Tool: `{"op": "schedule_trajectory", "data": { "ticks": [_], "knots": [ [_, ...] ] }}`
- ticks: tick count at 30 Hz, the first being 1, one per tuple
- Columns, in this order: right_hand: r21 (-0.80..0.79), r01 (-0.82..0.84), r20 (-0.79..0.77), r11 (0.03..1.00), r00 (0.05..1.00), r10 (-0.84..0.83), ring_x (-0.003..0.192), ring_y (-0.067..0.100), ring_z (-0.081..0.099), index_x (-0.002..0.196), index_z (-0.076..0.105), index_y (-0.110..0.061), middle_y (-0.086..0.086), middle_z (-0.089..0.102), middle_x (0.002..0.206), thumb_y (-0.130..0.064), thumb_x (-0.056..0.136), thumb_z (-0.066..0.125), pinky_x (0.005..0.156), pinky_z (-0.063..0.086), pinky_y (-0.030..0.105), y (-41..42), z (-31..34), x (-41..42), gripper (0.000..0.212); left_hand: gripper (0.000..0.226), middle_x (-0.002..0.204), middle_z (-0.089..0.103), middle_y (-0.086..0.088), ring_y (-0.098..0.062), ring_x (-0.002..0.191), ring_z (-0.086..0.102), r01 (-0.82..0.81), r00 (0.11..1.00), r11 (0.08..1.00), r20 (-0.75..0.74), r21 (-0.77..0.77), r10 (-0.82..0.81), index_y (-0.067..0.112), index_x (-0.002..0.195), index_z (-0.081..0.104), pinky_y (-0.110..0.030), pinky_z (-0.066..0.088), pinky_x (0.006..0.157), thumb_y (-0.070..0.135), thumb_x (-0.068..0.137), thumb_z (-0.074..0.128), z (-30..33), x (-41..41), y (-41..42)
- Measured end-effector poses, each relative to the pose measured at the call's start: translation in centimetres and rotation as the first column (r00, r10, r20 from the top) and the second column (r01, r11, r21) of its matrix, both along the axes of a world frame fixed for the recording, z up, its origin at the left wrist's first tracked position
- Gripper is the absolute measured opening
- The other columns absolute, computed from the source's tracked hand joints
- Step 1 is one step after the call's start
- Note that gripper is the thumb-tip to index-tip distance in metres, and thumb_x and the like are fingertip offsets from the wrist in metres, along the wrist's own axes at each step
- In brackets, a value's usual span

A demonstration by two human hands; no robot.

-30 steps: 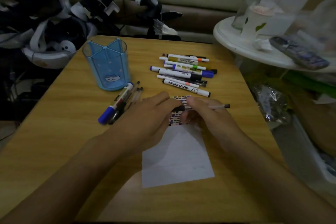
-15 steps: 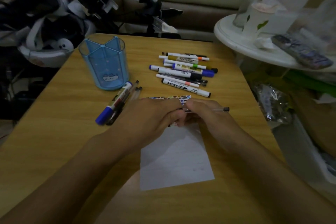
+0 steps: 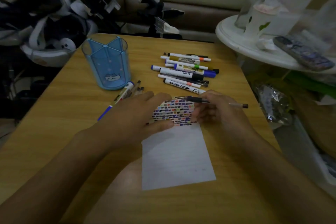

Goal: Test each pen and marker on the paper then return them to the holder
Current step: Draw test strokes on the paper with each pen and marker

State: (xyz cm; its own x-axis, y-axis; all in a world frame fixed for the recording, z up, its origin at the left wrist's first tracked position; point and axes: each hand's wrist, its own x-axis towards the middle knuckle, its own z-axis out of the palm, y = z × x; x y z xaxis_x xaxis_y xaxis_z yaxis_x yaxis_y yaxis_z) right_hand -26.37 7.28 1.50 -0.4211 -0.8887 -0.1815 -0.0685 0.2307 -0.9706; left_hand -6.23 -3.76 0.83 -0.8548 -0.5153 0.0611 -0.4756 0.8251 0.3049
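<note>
- The right hand (image 3: 216,109) pinches a pen (image 3: 212,101), tip over the paper (image 3: 177,152)'s far edge.
- The left hand (image 3: 141,112), fingers together, presses the paper flat.
- Best: a short, light stroke on blank paper, nearer than the colour marks (image 3: 174,112).

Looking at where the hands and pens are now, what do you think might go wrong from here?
The left hand lies over the colour marks on the paper; fresh ink might smear. The right hand holds the pen nearly flat, so it may skip. The holder is empty and tall; dropping pens in carelessly could tip it.
</note>
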Motion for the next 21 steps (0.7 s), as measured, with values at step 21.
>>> {"op": "schedule_trajectory", "data": {
  "ticks": [21],
  "knots": [
    [-0.080,0.028,-0.441,0.996,0.895,-0.061,0.083,0.002,0.068,0.095,0.072,-0.032,-0.015,0.073,0.088,-0.020,0.088,0.073,0.064,0.054,0.016,1.4,-3.0,-1.3,0.014,0.092,0.131,0.035,0.007,-0.009,0.114,0.034,-0.003,0.959,0.999,0.283,-0.044,0.016,0.041,0.152,0.018,-0.024,0.025,0.082,0.084,0.074,0.043,-0.3,0.8,-0.9]
  ]
}}
